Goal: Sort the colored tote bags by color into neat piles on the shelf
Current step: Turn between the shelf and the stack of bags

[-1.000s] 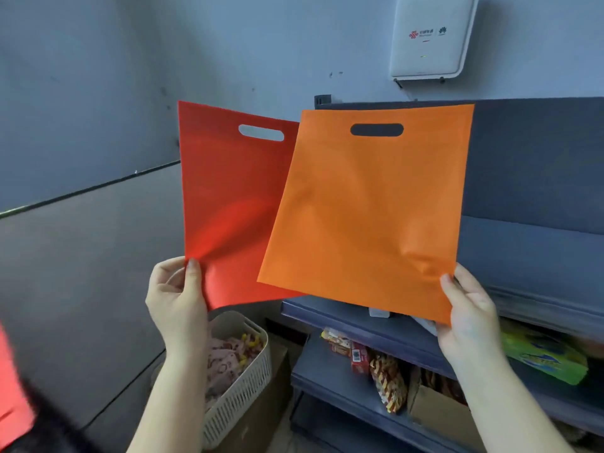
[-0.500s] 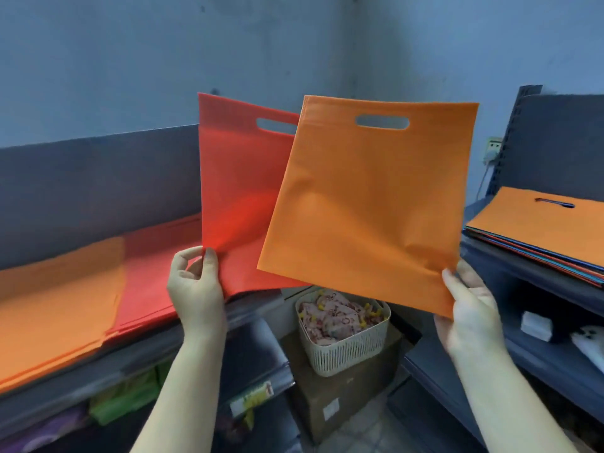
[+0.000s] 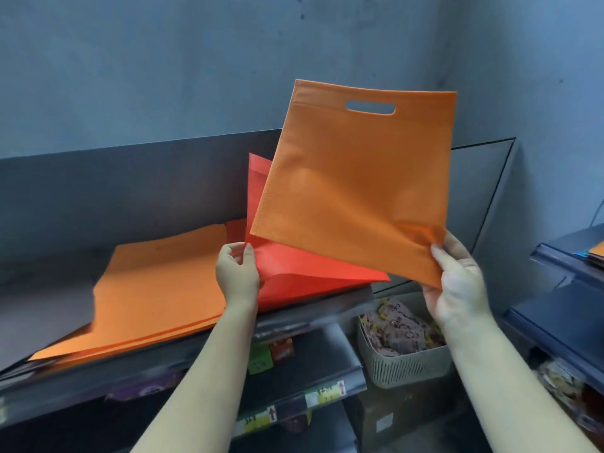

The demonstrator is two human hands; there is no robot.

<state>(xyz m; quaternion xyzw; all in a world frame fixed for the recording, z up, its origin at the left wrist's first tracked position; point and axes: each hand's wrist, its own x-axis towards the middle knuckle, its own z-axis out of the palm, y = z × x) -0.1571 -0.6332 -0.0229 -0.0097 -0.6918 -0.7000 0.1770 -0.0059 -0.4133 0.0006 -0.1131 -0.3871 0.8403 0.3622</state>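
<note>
Lowered since half a second ago, the red tote bag [image 3: 313,273] now droops forward over the red pile [image 3: 235,228] instead of standing upright, and the view has swung so the shelf [image 3: 313,313] sits directly under the hands.

Head view: much of the red bag is hidden behind the orange tote bag [image 3: 356,184]; its handle cutout cannot be seen, and only a strip of its far edge rises above the left hand [image 3: 238,273]. That hand pinches the bag's near corner between thumb and curled fingers. The red pile beneath is mostly covered — just a sliver shows beyond the left hand. To the left of that hand lies the orange pile [image 3: 157,289], flat, its layered edges visible along the shelf front, its left end smeared by blur.

The right hand [image 3: 457,282] pinches the orange bag's lower right corner, thumb on the front, fingers behind. The bag is a flat, roughly square sheet of matte non-woven fabric with stitched edges, creased near the grip. It stands nearly upright, tilted slightly, its oval handle slot at the top.

Below the right hand sits a pale slotted basket [image 3: 405,364] of wrapped packets; the labels on the lower shelf are too blurred to read.
</note>
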